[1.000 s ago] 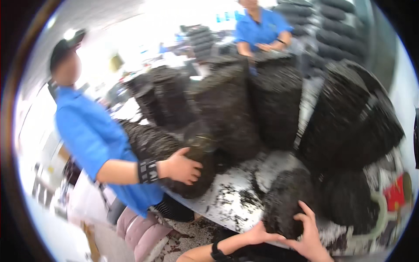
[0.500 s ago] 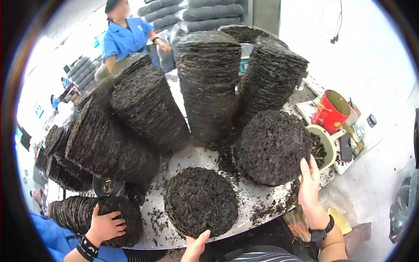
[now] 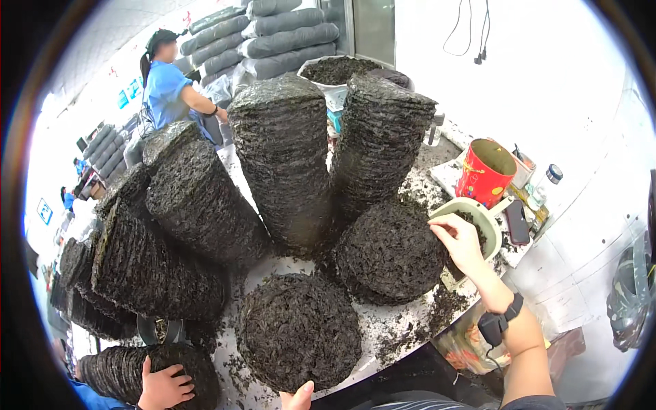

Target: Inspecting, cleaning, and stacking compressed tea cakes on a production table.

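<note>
Near the front edge of the table is a round, dark cake of dried seaweed (image 3: 298,331). My left hand (image 3: 298,396) grips its near rim, thumb on top, with the other fingers mostly hidden below. To the right a lying stack of round seaweed sheets (image 3: 389,254) shows its flat face. My right hand (image 3: 460,240) is at the upper right rim of that face, thumb and fingers drawn together in a pinch. Whatever is between those fingertips is too small to make out. A light green scoop (image 3: 489,225) with seaweed scraps sits just beyond this hand.
Tall seaweed stacks (image 3: 280,167) fan out behind. A co-worker's hand (image 3: 166,386) rests on another stack (image 3: 116,365) at left. A red tin (image 3: 484,179), a phone (image 3: 517,222) and a small jar (image 3: 543,188) stand right. Another person in blue (image 3: 166,92) stands beyond.
My right hand has gone from the lower right side of the right stack up to its upper rim, its fingers now pinched. My left hand stays on the near cake. The view has shifted.
</note>
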The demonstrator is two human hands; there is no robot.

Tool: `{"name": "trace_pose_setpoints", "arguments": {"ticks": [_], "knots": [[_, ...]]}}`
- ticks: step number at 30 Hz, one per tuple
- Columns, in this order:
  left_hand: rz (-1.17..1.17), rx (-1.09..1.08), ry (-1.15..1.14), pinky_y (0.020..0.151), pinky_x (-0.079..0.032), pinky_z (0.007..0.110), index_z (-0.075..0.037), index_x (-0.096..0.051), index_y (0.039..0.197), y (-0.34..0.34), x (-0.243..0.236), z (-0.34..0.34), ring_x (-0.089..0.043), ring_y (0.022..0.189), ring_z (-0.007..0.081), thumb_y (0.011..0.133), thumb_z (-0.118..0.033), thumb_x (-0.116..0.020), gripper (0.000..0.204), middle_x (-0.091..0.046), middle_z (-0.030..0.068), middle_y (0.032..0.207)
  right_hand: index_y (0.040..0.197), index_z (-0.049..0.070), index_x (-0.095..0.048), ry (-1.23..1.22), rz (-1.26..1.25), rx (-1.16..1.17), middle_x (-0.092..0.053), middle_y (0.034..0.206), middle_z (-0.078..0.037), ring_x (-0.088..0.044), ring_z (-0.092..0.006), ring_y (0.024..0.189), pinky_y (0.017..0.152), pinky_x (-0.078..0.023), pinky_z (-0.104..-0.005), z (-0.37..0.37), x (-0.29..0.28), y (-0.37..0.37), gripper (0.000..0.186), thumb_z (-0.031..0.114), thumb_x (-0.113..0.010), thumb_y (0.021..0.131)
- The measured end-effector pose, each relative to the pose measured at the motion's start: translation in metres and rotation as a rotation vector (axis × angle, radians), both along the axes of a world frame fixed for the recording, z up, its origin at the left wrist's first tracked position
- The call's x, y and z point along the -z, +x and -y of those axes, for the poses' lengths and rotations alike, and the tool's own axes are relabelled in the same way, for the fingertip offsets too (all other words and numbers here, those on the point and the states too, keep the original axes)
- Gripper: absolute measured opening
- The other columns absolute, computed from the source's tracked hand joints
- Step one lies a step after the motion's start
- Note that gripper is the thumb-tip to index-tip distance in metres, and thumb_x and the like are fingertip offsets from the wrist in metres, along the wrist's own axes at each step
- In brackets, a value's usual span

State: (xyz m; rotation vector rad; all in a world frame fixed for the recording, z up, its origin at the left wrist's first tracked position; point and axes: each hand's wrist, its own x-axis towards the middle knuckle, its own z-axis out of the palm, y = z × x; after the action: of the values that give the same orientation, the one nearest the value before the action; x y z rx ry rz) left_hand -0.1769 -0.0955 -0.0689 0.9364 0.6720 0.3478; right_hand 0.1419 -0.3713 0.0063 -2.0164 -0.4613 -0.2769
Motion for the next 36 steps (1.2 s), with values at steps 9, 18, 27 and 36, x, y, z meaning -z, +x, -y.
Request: {"name": "trace_pose_setpoints", "arguments": {"ticks": [9, 18, 27, 36], "knots": [[0.072, 0.187, 0.094, 0.100, -0.036, 0.044, -0.006, -0.030, 0.137, 0.016, -0.004, 0.009, -0.043, 0.119, 0.0291, 0.074, -0.013, -0.067, 0.074, -0.043, 0.0125, 0.131, 0.085, 0.008, -0.062, -0.709, 0.211, -0.093, -0.060, 0.081, -0.005, -0.061, -0.0228, 0.076, 0.066, -0.049, -0.0337, -0.010, -0.003, 0.031, 0.011, 0.018, -0.063, 0.080], [0.090, 0.282, 0.170, 0.099, -0.036, 0.041, -0.005, -0.033, 0.137, 0.019, -0.008, 0.009, -0.043, 0.120, 0.0273, 0.079, -0.015, -0.065, 0.066, -0.044, 0.0115, 0.132, 0.103, 0.000, -0.058, 0.179, -0.161, 0.228, -0.061, 0.077, -0.005, -0.058, -0.0105, 0.066, 0.056, -0.046, -0.0233, 0.051, 0.025, 0.062, 0.019, 0.010, -0.056, 0.087], [0.095, 0.332, 0.210, 0.099, -0.036, 0.038, -0.004, -0.036, 0.136, 0.019, -0.012, 0.012, -0.042, 0.121, 0.0255, 0.085, -0.016, -0.062, 0.058, -0.045, 0.0105, 0.132, 0.091, 0.000, -0.065, -0.046, -0.221, -0.136, -0.065, 0.076, -0.006, -0.057, -0.0106, 0.070, 0.067, -0.046, -0.0274, 0.022, 0.031, 0.060, 0.022, 0.019, -0.069, 0.080], [0.085, 0.221, 0.111, 0.100, -0.036, 0.042, -0.003, -0.033, 0.135, 0.021, -0.010, 0.010, -0.044, 0.119, 0.0278, 0.074, -0.014, -0.068, 0.071, -0.046, 0.0125, 0.128, 0.092, -0.001, -0.064, -0.034, -0.297, -0.173, -0.061, 0.073, -0.003, -0.053, -0.0094, 0.059, 0.056, -0.044, -0.0247, 0.013, 0.025, 0.063, 0.022, 0.020, -0.062, 0.085]]}}
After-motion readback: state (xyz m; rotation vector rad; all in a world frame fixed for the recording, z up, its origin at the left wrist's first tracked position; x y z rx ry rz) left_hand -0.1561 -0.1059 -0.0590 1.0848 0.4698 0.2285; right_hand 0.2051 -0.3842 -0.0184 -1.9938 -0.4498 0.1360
